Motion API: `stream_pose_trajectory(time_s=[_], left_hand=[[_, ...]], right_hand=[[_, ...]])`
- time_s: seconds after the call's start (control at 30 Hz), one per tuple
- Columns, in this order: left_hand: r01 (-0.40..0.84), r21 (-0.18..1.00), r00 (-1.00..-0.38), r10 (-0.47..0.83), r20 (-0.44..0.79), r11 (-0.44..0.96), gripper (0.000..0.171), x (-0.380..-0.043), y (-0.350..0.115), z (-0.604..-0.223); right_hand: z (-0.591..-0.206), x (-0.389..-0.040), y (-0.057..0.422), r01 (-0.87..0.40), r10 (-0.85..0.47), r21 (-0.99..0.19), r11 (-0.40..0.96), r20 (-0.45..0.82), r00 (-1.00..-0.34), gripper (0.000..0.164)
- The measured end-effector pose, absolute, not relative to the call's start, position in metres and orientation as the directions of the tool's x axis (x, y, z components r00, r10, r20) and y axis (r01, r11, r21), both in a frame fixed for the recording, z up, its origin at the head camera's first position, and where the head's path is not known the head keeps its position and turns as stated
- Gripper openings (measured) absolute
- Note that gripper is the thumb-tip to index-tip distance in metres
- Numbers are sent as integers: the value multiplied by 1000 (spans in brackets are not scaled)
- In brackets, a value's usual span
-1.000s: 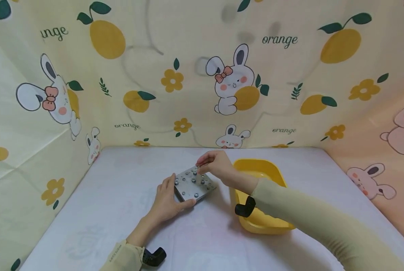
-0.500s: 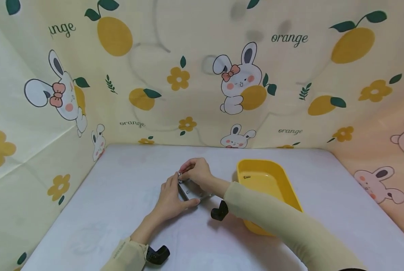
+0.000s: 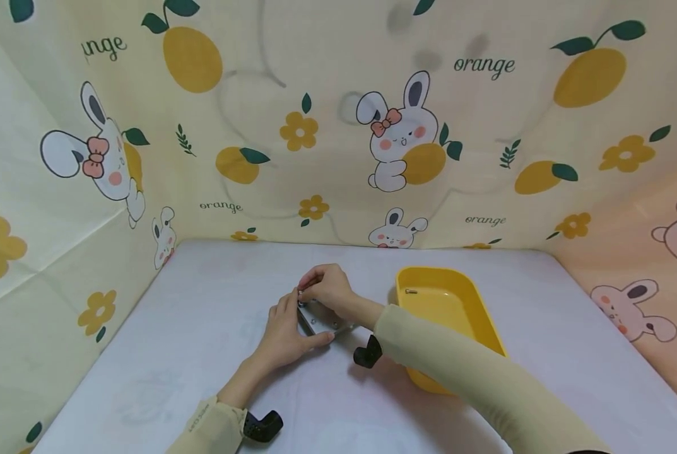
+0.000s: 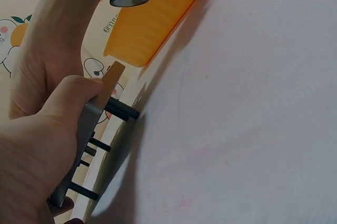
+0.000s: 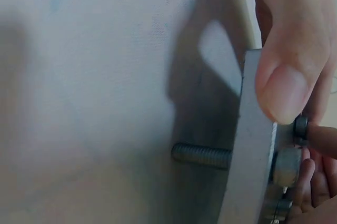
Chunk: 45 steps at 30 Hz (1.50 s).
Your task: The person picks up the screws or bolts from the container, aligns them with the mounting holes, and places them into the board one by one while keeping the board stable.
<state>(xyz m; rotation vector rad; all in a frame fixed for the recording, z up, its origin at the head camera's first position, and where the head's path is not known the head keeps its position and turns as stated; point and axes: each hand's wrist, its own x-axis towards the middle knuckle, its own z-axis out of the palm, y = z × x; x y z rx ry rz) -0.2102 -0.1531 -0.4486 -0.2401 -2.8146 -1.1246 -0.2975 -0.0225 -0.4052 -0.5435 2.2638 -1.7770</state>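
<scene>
My left hand [image 3: 286, 331] grips a grey metal plate [image 3: 321, 325] by its edges, fingers along the left side and thumb at the near corner. Several bolts pass through the plate; their threaded shanks [image 4: 83, 190] stick out underneath in the left wrist view. Over the plate's far left corner, my right hand [image 3: 329, 291] pinches a small bolt with thumb and fingertips. That bolt's head [image 5: 301, 128] touches a fingertip in the right wrist view, beside a larger bolt head [image 5: 287, 167]. My right hand covers much of the plate's top in the head view.
A yellow tray [image 3: 452, 309] stands just right of the plate, partly under my right sleeve. One loose screw [image 3: 411, 291] lies inside it near the far left. A white cloth [image 3: 162, 353] covers the table, with printed fabric walls behind and at both sides.
My right hand has moved left across the plate, from its far corner to its left corner, and then stayed nearly still. The sleeve's shift has uncovered the screw in the tray.
</scene>
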Motion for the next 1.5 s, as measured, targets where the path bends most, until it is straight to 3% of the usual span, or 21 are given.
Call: stream_pose_trajectory(time_s=[0.23,0.47,0.87,1.13,1.5], left_hand=[[183,669,-982,111,150,721,122,-210,-153,-448],[177,675,-984,107,145,717,122,-211,-153,-448],[138,682,-990,77,119,718,133,-209,-153,-449],[132,683,-991,73,115,718,133,-208,-153,-449],[136,679,-990,77,117,721,132,-210,-153,-449]], right_hand=[[-406,-299,-21,-157,-453,-970,186,57,-890,22],[-404,-303,-19,-234,-490,-931,279,72,-869,19],[-404,-310,-9,-455,-660,-784,422,78,-747,16],[-406,-312,-9,-505,-711,-780,369,113,-694,17],[-410,-312,-14,-369,-581,-891,263,160,-798,19]])
